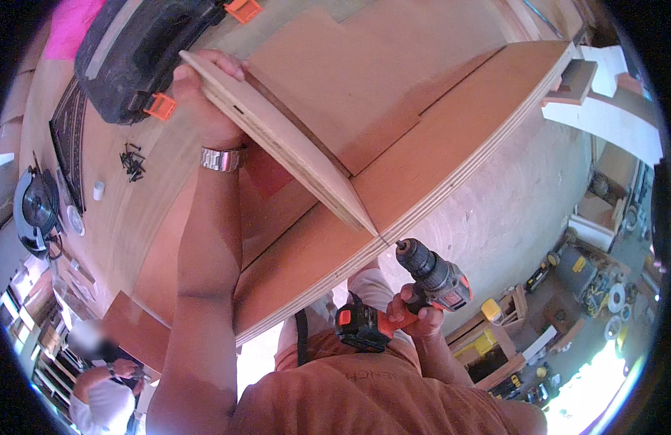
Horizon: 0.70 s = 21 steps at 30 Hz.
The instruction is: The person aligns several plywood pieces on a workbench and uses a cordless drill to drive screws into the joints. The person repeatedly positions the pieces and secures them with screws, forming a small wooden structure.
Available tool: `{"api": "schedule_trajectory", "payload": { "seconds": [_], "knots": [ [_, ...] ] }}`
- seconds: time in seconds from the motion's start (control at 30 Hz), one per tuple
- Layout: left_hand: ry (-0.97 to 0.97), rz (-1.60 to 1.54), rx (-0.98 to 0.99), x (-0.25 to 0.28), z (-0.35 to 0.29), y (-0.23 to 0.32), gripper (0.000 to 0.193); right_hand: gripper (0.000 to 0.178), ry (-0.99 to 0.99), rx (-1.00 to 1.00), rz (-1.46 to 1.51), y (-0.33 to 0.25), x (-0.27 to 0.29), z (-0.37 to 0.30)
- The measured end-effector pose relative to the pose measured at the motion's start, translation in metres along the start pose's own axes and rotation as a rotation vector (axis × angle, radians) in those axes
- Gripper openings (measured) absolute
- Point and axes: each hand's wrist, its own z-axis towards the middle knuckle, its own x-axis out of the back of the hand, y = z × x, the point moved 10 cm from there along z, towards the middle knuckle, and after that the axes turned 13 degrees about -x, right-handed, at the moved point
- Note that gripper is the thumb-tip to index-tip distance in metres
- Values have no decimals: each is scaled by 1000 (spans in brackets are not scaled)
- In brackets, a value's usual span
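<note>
We see two bare hands in a workshop: the left hand [210, 119] clasps the far end of one plywood board [292, 148], whose near end reaches the layered edge of one long plywood panel [466, 119]; the right hand [420, 319] is wrapped around the grip of one cordless drill [438, 281], chuck near that edge. Beyond lie one black case [143, 58] with two orange latches [161, 106] and dark screws [134, 165] (too jumbled for us to count).

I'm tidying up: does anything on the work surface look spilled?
Perhaps the small dark screws: they lie loose in a jumbled heap left of the wristwatch, with no container around them, so they look tipped out.
</note>
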Motion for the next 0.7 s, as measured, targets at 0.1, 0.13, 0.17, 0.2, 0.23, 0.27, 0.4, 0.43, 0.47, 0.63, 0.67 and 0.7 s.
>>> {"api": "schedule_trajectory", "payload": {
  "seconds": [0.1, 0.13, 0.17, 0.2, 0.23, 0.27, 0.4, 0.43, 0.47, 0.63, 0.67, 0.7],
  "knots": [
    [22, -53, 23, 7, 2, -5, 64, 48, 36, 27, -10, 0, 6, -2],
    [36, -90, 53, 9, 1, -8, 65, 48, 50, 39, -16, -1, 9, -2],
    [-42, -86, 71, 5, 3, -9, 70, 48, 46, 28, -21, 0, 10, -2],
    [-40, -61, 55, 6, 2, -9, 69, 48, 41, 16, -26, 0, 11, -2],
    [-38, -36, 37, 9, 2, -7, 67, 49, 34, 4, -33, -1, 13, -2],
    [-33, -10, 19, 10, 1, -6, 66, 48, 31, -2, -49, -2, 14, -2],
    [-24, -44, 53, 11, 2, -8, 67, 48, 71, -14, -57, -5, 19, -2],
    [-34, -37, 52, 10, 3, -7, 67, 48, 86, -4, -63, -8, 20, -2],
    [-48, -35, 48, 9, 4, -5, 66, 48, 100, 4, -70, -10, 21, -2],
    [-22, -42, 58, 10, 3, -5, 65, 47, 39, -55, -32, -5, 13, -1],
    [-25, -18, 46, 11, 3, -5, 64, 47, 23, -94, -6, -1, 11, -1],
    [-35, -13, 42, 11, 2, -5, 64, 47, 18, -80, -5, -1, 11, -2]
  ]
}}
